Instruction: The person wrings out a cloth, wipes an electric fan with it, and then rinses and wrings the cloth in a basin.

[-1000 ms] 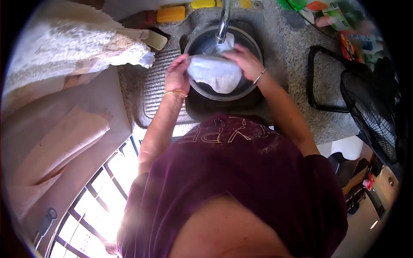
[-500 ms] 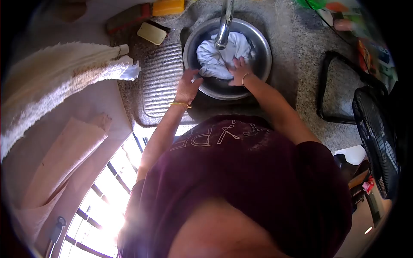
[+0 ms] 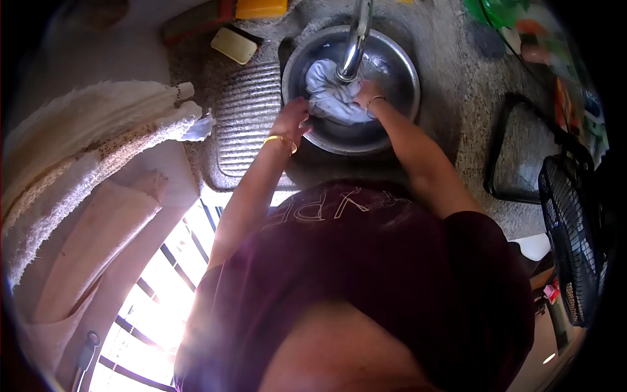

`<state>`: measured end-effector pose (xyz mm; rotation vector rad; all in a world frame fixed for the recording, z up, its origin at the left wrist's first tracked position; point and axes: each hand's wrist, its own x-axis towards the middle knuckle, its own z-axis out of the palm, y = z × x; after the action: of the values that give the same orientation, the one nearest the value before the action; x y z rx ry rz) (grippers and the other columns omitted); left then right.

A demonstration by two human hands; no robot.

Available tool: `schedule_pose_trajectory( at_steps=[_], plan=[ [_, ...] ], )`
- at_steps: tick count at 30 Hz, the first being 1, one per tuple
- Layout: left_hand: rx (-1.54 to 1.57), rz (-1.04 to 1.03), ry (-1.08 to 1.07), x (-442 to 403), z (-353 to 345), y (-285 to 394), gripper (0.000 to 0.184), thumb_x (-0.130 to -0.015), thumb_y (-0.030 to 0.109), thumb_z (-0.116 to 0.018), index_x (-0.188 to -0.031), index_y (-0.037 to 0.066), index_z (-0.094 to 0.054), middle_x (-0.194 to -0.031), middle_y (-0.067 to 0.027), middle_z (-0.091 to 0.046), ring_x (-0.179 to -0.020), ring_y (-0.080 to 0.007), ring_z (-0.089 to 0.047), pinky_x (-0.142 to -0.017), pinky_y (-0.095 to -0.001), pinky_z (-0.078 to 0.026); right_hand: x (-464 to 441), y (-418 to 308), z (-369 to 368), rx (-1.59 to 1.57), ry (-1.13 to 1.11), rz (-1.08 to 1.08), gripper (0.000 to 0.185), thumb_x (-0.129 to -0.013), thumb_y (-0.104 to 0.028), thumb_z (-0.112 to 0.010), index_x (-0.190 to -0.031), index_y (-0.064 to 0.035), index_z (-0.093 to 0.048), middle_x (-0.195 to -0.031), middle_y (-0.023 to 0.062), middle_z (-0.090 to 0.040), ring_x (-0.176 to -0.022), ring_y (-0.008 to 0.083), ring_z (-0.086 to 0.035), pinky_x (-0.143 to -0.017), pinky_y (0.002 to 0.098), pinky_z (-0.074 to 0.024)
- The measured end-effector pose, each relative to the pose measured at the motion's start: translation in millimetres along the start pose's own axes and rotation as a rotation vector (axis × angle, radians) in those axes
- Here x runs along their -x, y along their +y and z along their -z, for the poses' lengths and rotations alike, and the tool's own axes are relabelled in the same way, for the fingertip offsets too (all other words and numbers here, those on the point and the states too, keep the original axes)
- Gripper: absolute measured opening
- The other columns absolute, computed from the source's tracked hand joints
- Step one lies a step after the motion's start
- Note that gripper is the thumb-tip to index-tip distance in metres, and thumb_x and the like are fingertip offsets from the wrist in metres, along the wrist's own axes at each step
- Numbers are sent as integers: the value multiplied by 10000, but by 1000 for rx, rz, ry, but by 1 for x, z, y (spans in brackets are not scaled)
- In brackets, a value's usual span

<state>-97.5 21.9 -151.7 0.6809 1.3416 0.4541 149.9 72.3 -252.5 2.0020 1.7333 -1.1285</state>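
Note:
A round metal basin [image 3: 406, 124] stands in the stone sink, with a wet, bunched white cloth [image 3: 333, 104] in it. My right hand [image 3: 368, 95] is inside the basin, its fingers closed on the right side of the cloth. At the basin's left rim is my left hand [image 3: 292, 119], with fingers curled over the edge and the thumb toward me. The chrome faucet [image 3: 356, 49] reaches down over the basin, its spout end just above the cloth. Water shows in the basin. My right fingertips are partly hidden by the cloth.
A ribbed stone washboard [image 3: 248, 124] lies left of the basin. Behind it are a pale soap-like bar [image 3: 234, 46] and a yellow block [image 3: 261, 8]. Towels [image 3: 98, 144] hang at left. A black fan [image 3: 571, 235] and black frame [image 3: 499, 144] stand at right.
My right hand has gone from spread fingers on the cloth to a closed grip. The cloth is gathered into a tighter bunch toward the basin's left. My left hand stays at the rim.

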Motion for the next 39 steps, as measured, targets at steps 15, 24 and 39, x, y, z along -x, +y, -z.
schedule_pose_trajectory(
  at_steps=[15,24,39],
  plan=[
    [888,82,-394,-61,-24,3,397,-932,289,-482,-1226,28,-532,-1162,-124,-604,-1042,-246,-602,-854,-334,-521,122,-123,35,-423,769,821,245,-782,-365,-679,-800,-126,-631,-691,80,-630,-632,255,-643,-588,389,-511],
    [153,27,-62,-15,-20,38,554,-853,225,-619,-1351,65,-440,-1344,-111,-466,-1170,-260,-488,-925,-450,-414,25,35,23,277,403,155,253,-867,-200,-514,-1087,-115,-604,-1237,146,-554,-1127,342,-532,-850,478,-486],
    [725,279,-145,-24,-23,47,600,-917,468,-473,-1316,20,-446,-1285,-162,-491,-1144,-312,-481,-982,-452,-387,157,-131,72,-1142,-319,761,386,-764,-133,-744,-1106,-21,-604,-989,83,-675,-877,124,-621,-755,261,-493]
  ],
)
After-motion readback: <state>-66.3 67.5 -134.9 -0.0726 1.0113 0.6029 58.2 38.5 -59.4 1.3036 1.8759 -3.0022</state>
